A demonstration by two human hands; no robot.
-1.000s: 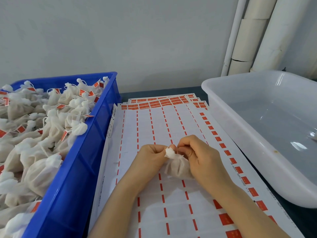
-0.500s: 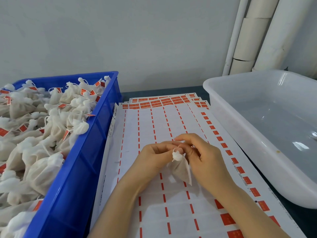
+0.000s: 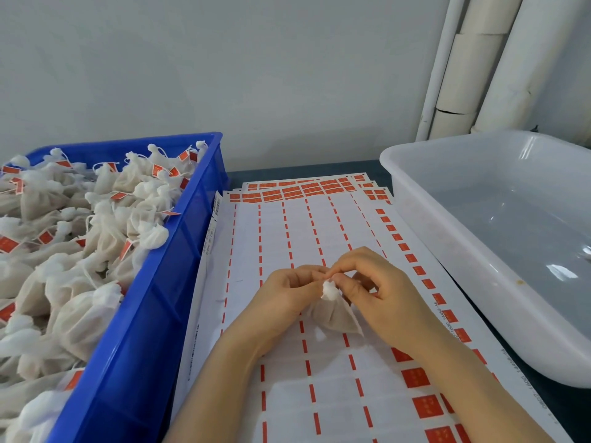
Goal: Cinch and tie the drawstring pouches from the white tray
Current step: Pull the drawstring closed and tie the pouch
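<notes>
1. Your left hand (image 3: 289,295) and right hand (image 3: 382,292) are close together, fingertips meeting over the puffed top of one pouch (image 3: 334,314). Both pinch at its neck; the string itself is too thin to make out.
2. The pouch sits between your hands, low over the label sheets (image 3: 287,225) on the counter; can't tell if its base touches them.
3. Handling guess: thin soft fabric, very light, small loose fill. It'll slump and fold, so don't expect it to stand alone.
4. Hold it at the gathered neck just under the white puff. That's the firm spot. The body below is floppy and gives no purchase.
5. Pull the string ends gently. The weave looks fine and could tear or pucker unevenly.
6. White tray (image 3: 447,193) is off your right hand and looks empty in the visible part.
7. Blue bin (image 3: 179,251) off your left hand is heaped with tied pouches bearing red tags.
</notes>
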